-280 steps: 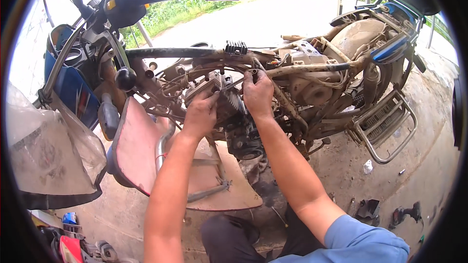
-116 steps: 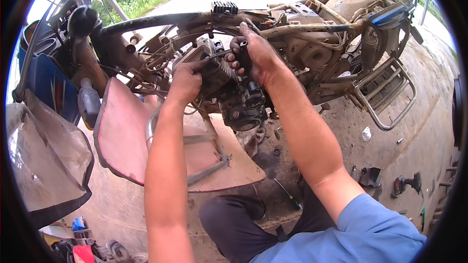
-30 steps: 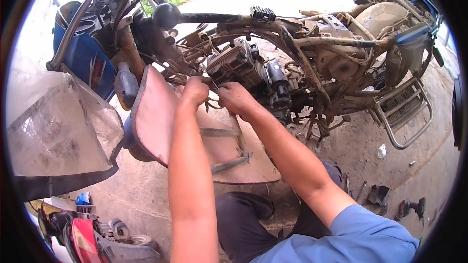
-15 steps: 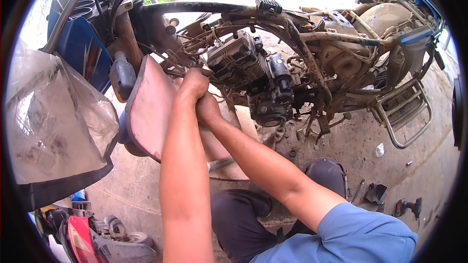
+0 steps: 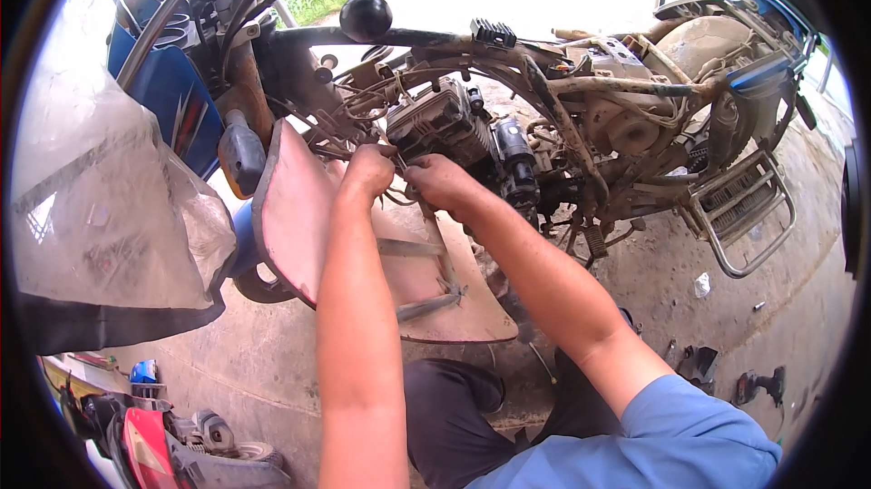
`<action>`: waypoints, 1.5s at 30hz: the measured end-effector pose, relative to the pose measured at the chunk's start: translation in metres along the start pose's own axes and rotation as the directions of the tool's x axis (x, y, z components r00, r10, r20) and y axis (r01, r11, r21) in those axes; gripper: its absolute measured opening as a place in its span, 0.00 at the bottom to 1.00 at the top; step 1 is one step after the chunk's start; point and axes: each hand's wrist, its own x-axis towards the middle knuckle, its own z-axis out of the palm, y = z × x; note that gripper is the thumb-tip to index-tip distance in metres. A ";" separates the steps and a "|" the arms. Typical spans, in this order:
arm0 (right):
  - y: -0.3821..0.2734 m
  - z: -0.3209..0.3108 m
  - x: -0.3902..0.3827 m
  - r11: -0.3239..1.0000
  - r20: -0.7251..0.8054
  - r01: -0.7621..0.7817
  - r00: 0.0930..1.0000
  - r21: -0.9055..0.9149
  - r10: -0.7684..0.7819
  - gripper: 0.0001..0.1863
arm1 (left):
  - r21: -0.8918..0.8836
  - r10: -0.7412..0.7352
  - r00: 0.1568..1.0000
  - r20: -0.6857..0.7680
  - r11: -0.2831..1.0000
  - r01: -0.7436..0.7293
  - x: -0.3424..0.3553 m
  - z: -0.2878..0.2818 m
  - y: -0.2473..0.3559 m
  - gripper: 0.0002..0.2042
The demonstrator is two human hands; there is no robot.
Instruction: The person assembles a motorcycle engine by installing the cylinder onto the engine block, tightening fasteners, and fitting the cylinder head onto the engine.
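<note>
Stripped motorcycle frame [image 5: 544, 63] across the upper frame.
Engine [image 5: 445, 122] sits at centre; both hands, left hand [image 5: 367, 171] and right hand [image 5: 440, 182], meet just below it; leg shield [image 5: 299, 217] lies left; footrest rack [image 5: 748, 217] right.

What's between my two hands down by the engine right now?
In the head view, a narrow gap holding thin wires separates the left hand from the right hand, just below the engine.

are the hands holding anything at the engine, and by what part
It cannot be told for sure. Both the left hand and right hand are closed at thin wires just below the engine; their grip is hidden by the fingers.
</note>
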 end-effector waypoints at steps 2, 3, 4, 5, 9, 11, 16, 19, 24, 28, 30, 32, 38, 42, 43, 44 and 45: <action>-0.018 -0.019 -0.004 0.987 0.086 -0.087 0.993 0.137 0.076 0.12 | -0.034 -0.008 1.000 0.006 0.999 0.008 -0.005 -0.002 -0.001 0.21; -0.026 -0.029 -0.005 0.994 0.059 -0.103 0.993 -0.030 0.105 0.12 | -0.034 -0.017 1.000 0.005 0.999 0.017 -0.004 0.001 0.005 0.21; -0.025 -0.031 -0.002 0.994 0.054 -0.106 0.993 -0.028 0.107 0.12 | -0.035 -0.029 1.000 0.002 0.999 0.029 -0.004 0.002 0.008 0.21; -0.022 -0.029 0.001 0.992 0.041 -0.057 0.997 -0.112 0.062 0.12 | -0.044 0.008 0.999 -0.049 0.999 -0.010 -0.004 0.003 0.010 0.18; 0.016 0.016 0.010 0.978 -0.156 0.051 0.984 -0.203 -0.084 0.17 | -0.064 -0.005 0.998 -0.056 0.998 0.001 0.010 0.004 -0.001 0.15; 0.017 0.049 0.003 0.955 -0.305 0.092 0.935 -0.282 -0.180 0.18 | -0.026 0.005 0.997 -0.075 1.000 -0.007 0.008 0.000 -0.008 0.16; 0.033 0.115 0.014 0.968 -0.607 0.155 0.756 -0.197 -0.245 0.15 | 0.041 -0.011 0.999 -0.053 0.999 0.013 0.024 0.007 0.004 0.15; 0.037 0.093 0.015 0.959 -0.461 0.153 0.852 -0.238 -0.250 0.17 | -0.141 -0.010 0.993 -0.120 0.990 -0.007 0.021 0.016 -0.010 0.19; 0.020 0.059 0.005 0.935 -0.305 0.183 0.911 -0.303 -0.277 0.16 | -0.114 0.053 0.988 -0.142 0.991 -0.070 0.016 0.005 -0.023 0.16; 0.011 0.002 0.006 0.945 -0.101 0.119 0.983 -0.305 -0.156 0.14 | -0.143 -0.047 0.998 -0.029 0.989 0.042 0.006 0.005 -0.003 0.22; -0.005 -0.012 0.006 0.994 0.078 0.005 0.997 -0.108 0.004 0.12 | -0.105 0.061 0.990 -0.130 0.992 -0.075 0.006 0.003 -0.016 0.18; -0.014 -0.015 0.005 0.995 0.120 -0.089 0.988 -0.051 0.095 0.11 | -0.083 0.077 0.988 -0.135 0.993 -0.089 0.002 0.002 -0.011 0.19; 0.014 0.033 -0.002 0.915 -0.312 0.115 0.917 -0.387 -0.248 0.21 | -0.032 0.078 0.995 -0.064 0.996 -0.080 0.015 0.006 -0.005 0.19; -0.005 0.034 -0.024 0.691 -0.212 0.224 0.848 -0.687 -0.486 0.14 | -0.104 0.046 0.999 -0.009 0.994 -0.046 0.010 -0.001 -0.007 0.19; -0.007 0.029 -0.029 0.389 -0.059 0.346 0.678 -0.854 -0.732 0.13 | -0.160 0.003 1.000 0.020 0.987 0.000 0.007 -0.004 0.001 0.19; -0.003 0.023 -0.025 0.395 -0.063 0.346 0.679 -0.851 -0.732 0.13 | -0.154 0.000 1.000 0.022 0.988 0.003 0.008 -0.003 -0.002 0.19; -0.005 0.013 -0.018 0.290 0.048 0.449 0.604 -0.845 -0.795 0.11 | -0.184 0.025 0.999 0.031 0.983 -0.019 0.010 -0.005 -0.002 0.20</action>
